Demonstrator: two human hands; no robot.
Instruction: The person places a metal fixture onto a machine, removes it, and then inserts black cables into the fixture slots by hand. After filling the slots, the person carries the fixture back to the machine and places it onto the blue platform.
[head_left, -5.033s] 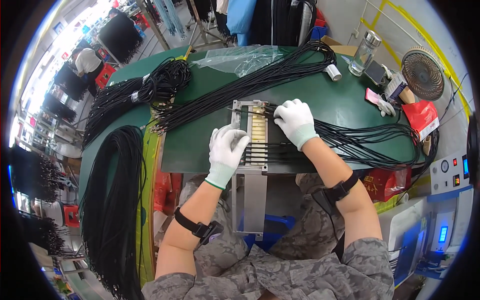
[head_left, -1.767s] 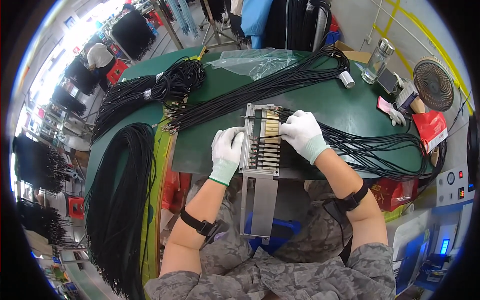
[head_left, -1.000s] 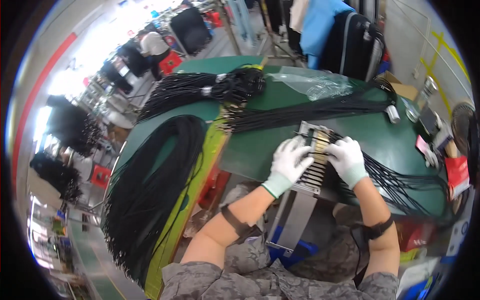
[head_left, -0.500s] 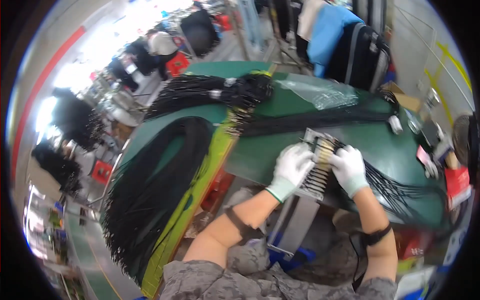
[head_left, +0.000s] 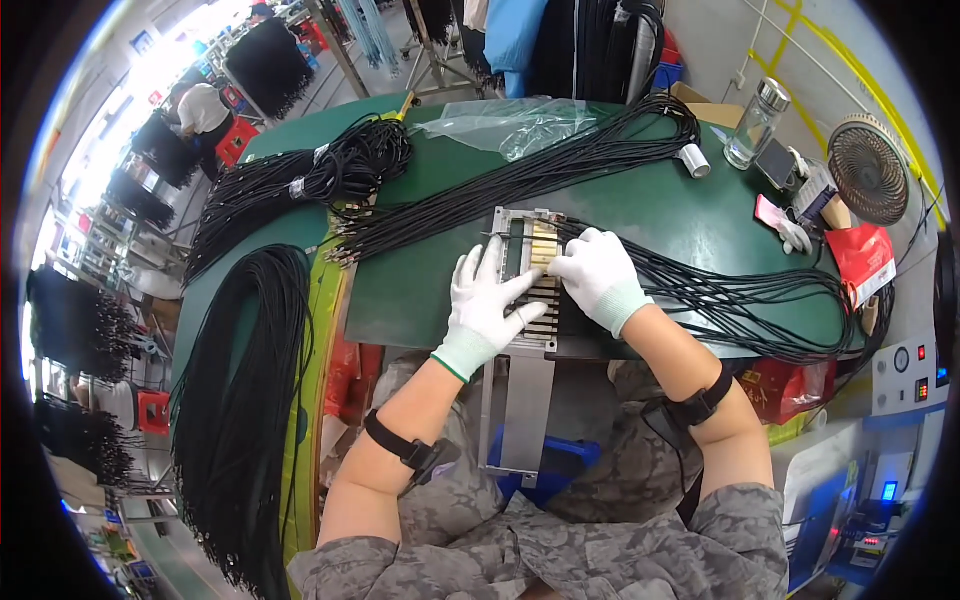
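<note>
A metal fixture (head_left: 548,344) with a row of slots and brass-coloured blocks (head_left: 543,246) sits at the table's near edge. Black cables lie across its slots, and a bundle of thin black cables (head_left: 700,290) runs off to the right. My left hand (head_left: 478,308), in a white glove, rests at the fixture's left side with its fingers spread and nothing visibly held. On the opposite side, my gloved right hand (head_left: 600,272) has its fingers pinched together beside the brass blocks. Whatever is between those fingertips is hidden.
Black cable bundles lie on the green table (head_left: 420,315): a long one (head_left: 500,190) behind the fixture, a tied one (head_left: 340,165) at far left, a looped one (head_left: 245,400) at left. A glass bottle (head_left: 757,122), a small fan (head_left: 868,170) and a red packet (head_left: 862,262) stand right.
The fingers of my left hand, curled at the fixture before, are now spread. My right hand stays by the brass blocks. The whole view has shifted, and the fixture sits further left in it.
</note>
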